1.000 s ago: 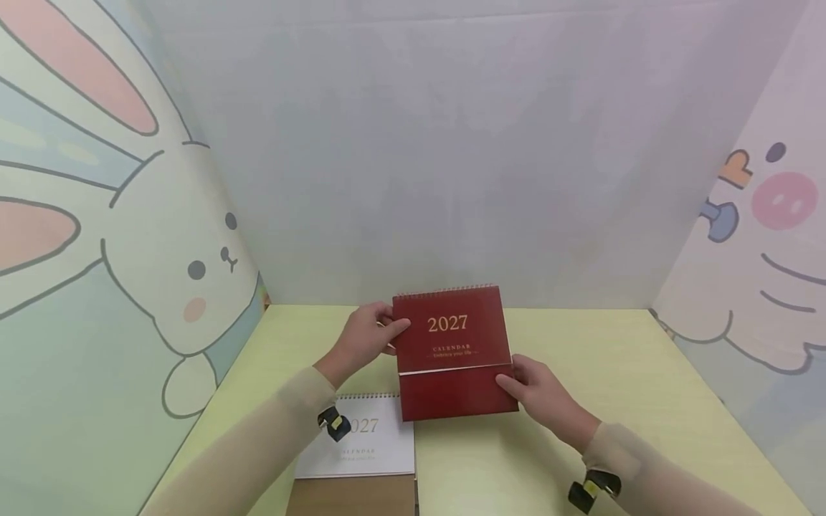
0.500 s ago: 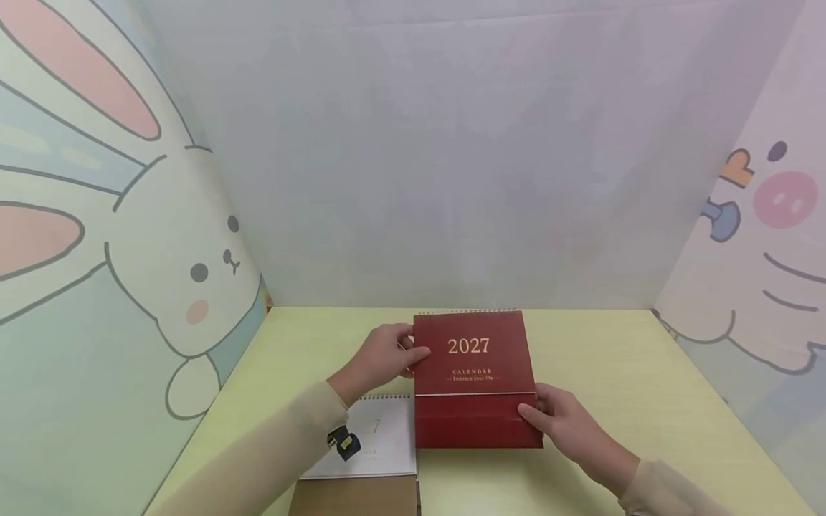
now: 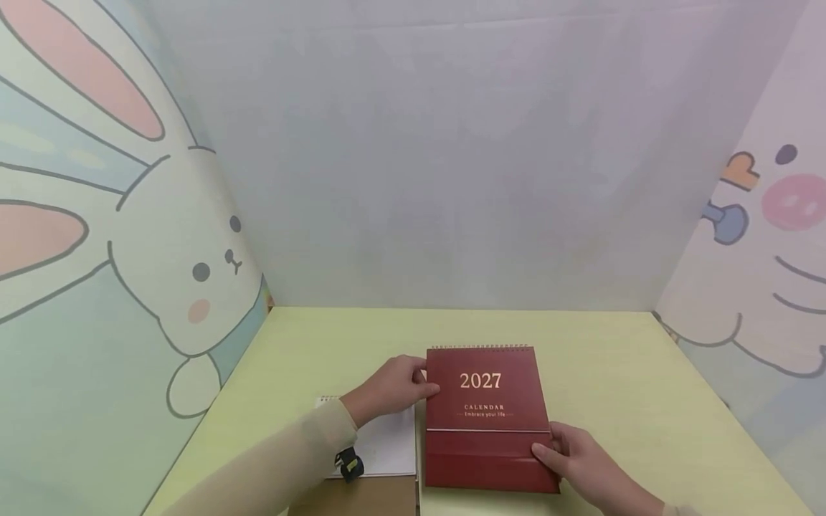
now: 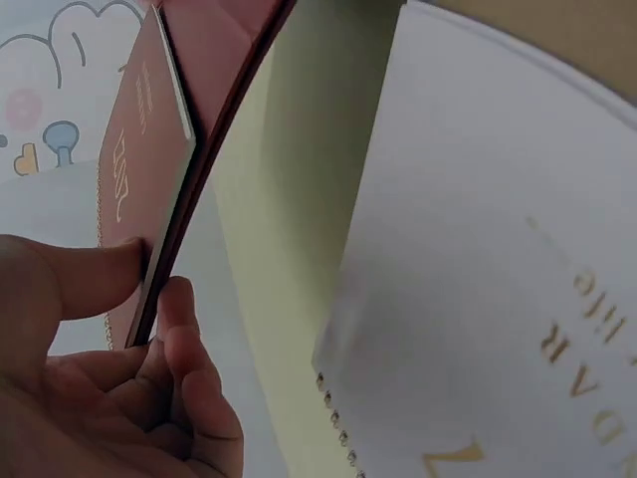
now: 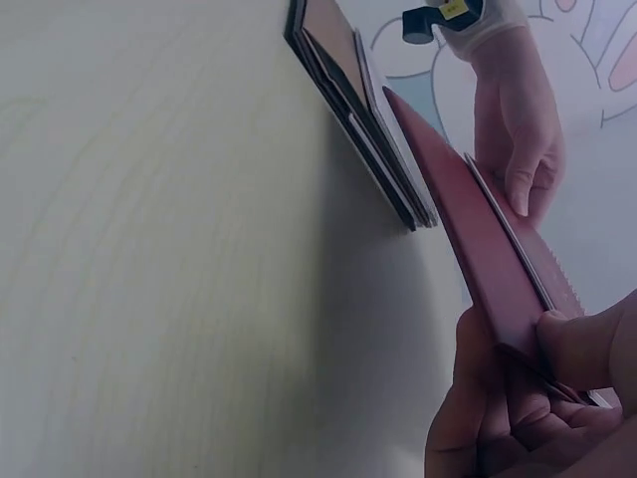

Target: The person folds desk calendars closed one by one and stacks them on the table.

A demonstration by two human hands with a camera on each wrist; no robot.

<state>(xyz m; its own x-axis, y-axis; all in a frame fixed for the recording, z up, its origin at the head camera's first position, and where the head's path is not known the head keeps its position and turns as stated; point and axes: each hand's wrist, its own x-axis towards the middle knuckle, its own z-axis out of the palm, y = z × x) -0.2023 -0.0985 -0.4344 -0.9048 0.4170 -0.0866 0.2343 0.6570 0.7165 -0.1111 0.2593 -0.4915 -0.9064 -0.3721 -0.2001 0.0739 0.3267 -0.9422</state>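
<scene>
Both hands hold a red spiral-bound desk calendar (image 3: 484, 394) marked 2027 in gold, its cover facing up. My left hand (image 3: 395, 387) pinches its left edge near the top, thumb on the cover and fingers beneath, as the left wrist view shows. On the lower right edge, my right hand (image 3: 581, 462) grips it with the thumb on the front and the fingers behind. In the right wrist view the red calendar (image 5: 478, 229) hangs above the table. A white calendar (image 3: 390, 444) on a brown base lies just to its left, partly hidden by the left forearm.
The pale yellow table (image 3: 619, 387) runs back to a plain light curtain (image 3: 452, 158). A rabbit-printed panel (image 3: 174, 244) closes the left side, and another cartoon panel (image 3: 761, 287) the right. Under the white calendar is a stack with a brown base (image 5: 333, 40).
The red calendar has come down and toward the person, shifting right, with both hands still holding it. Its cover now lies flatter. The left forearm covers more of the white calendar.
</scene>
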